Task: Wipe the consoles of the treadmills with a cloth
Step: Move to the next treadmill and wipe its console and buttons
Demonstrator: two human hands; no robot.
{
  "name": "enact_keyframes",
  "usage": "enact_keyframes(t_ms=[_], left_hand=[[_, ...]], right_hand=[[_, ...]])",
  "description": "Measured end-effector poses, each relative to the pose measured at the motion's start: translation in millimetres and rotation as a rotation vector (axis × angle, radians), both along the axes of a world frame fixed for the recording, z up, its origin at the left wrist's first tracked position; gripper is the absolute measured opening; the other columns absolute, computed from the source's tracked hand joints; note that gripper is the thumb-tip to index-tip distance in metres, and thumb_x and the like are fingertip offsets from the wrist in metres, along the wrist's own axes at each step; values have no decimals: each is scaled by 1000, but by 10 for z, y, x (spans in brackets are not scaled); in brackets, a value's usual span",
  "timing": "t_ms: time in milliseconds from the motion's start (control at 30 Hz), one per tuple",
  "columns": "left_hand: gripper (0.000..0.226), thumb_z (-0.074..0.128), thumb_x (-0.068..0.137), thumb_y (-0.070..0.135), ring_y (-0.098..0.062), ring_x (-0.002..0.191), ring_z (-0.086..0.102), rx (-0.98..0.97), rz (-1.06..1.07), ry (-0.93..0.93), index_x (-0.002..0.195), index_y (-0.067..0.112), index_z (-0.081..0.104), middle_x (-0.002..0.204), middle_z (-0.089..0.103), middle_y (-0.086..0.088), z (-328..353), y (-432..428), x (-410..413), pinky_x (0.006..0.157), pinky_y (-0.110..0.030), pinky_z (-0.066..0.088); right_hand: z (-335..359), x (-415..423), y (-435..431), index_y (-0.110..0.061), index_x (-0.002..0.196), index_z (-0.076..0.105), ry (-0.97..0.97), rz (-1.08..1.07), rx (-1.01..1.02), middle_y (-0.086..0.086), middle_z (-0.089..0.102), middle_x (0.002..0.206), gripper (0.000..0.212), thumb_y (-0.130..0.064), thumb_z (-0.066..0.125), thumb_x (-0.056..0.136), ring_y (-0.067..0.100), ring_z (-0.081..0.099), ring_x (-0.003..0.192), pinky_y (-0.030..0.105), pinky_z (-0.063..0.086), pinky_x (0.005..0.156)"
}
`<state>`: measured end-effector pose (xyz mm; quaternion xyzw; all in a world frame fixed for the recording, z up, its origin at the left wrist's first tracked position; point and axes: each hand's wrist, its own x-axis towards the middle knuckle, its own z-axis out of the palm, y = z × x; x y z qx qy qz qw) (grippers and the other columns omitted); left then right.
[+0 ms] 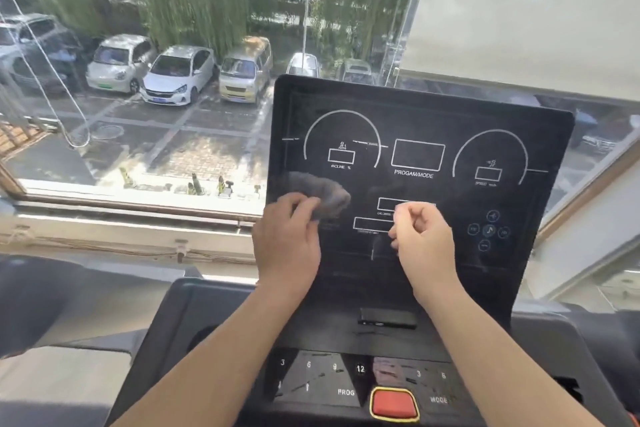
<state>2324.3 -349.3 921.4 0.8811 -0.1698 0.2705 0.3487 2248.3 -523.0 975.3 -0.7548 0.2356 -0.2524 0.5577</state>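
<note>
The black treadmill console [419,121] stands upright in front of me, with white dial outlines and a "PROGAM/MODE" box. My left hand [287,243] pinches a grey cloth [322,196], blurred, against the lower left of the console screen. My right hand [424,243] is in front of the screen's lower middle with its fingers curled; nothing shows in it. Below lies the button panel [332,378] with numbers, "PROG", "MODE" and a red stop button [394,404].
A large window [138,80] behind the console looks down on parked cars. A white roller blind [536,10] covers the upper right. A small black slot or device [388,317] sits on the ledge under the screen. Another treadmill's dark part [52,305] is at the left.
</note>
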Motion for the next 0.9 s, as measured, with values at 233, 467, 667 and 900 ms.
enact_keyframes(t_ms=[233, 467, 667, 900], left_hand=[[30, 76, 81, 19, -22, 95, 60, 499, -339, -238, 108, 32, 69, 112, 65, 11, -557, -92, -230, 75, -38, 37], [28, 61, 87, 18, -36, 92, 59, 319, -80, -249, 112, 19, 71, 109, 64, -4, 329, 155, 384, 69, -45, 46], [29, 63, 90, 14, -38, 98, 55, 225, -18, 21, 119, 13, 66, 116, 59, -10, -385, 531, -26, 76, -51, 52], [24, 77, 81, 28, -28, 80, 57, 381, -128, 253, 104, 28, 70, 98, 61, 3, -1269, 617, -1049, 55, -40, 53]], right_hand=[[-280, -206, -31, -18, 90, 65, 100, 20, 112, 1, 66, 67, 15, -21, 58, 103, 14, 58, 61, 30, 47, 59], [-271, -251, 68, -15, 93, 70, 207, 196, 128, 0, 70, 68, 16, -22, 59, 102, 11, 61, 61, 29, 51, 61], [-595, -525, 347, -10, 94, 71, 310, 284, 219, 2, 70, 68, 16, -18, 60, 102, 15, 61, 60, 27, 50, 54], [-830, -687, 503, -14, 93, 70, 356, 287, 258, 2, 71, 68, 15, -19, 60, 103, 16, 60, 59, 29, 50, 56]])
